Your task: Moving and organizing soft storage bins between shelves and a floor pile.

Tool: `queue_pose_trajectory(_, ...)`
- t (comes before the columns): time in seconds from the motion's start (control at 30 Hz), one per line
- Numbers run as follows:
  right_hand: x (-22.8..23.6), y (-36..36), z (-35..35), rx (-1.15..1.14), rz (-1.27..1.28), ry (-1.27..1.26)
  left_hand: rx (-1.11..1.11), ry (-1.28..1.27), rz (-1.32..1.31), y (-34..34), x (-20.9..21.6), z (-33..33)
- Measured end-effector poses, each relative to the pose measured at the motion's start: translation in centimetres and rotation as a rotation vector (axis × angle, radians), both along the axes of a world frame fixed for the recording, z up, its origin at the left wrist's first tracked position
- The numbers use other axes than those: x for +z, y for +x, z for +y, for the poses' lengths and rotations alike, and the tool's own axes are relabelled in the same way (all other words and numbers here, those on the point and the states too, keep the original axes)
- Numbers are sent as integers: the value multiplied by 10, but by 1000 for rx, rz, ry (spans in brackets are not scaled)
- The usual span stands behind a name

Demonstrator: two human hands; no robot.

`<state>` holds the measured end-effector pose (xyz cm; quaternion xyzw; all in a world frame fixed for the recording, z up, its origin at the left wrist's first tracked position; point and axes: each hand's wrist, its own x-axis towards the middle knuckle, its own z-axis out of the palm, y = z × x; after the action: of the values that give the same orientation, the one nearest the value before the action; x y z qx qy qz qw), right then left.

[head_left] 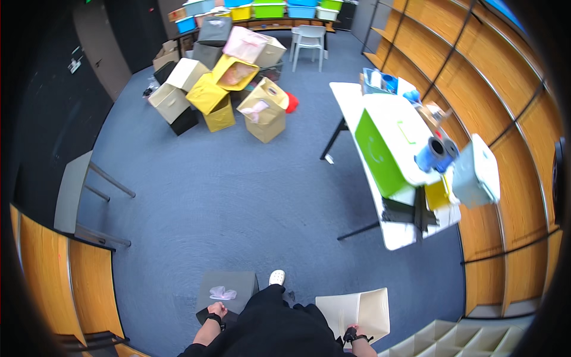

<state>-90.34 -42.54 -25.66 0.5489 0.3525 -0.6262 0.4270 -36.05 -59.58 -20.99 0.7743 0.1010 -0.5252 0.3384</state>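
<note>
At the lower left, my left hand (pixel 217 309) is closed at the near edge of a dark grey fabric storage box (pixel 239 289). A pale pink bow (pixel 222 293) sits on the box's upward face. On the other side of my body, my right hand (pixel 355 331) grips the near edge of a cream fabric storage box (pixel 339 310), whose open side faces right. Both boxes hang or stand beside my legs; I cannot tell whether they touch the floor. The fingertips of both hands are partly hidden.
Ahead lies a heap of fabric boxes (pixel 208 92). A white table (pixel 399 234) on the right carries a green-and-white bin (pixel 380 157) and blue cylinders (pixel 429 156). Wooden shelving (pixel 511 131) lines the right wall. Cream compartments (pixel 458 339) stand at lower right, a grey table (pixel 74 187) at left.
</note>
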Motion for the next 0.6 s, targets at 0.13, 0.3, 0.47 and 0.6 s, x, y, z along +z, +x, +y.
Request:
queue_pose_trajectory(0.13, 23, 30, -135, -207, -46, -130, 40, 1, -16, 30, -4, -13)
queue_pose_trajectory(0.3, 54, 61, -255, -6, -94, -249, 132, 33, 37, 36, -6, -20)
queue_pose_trajectory(0.47, 29, 63, -345, 54, -191, -217, 249, 60, -30, 31, -8, -49)
queue_pose_trajectory(0.6, 0, 60, -426, 336, -114, -207, 232, 48, -126, 36, -8, -116)
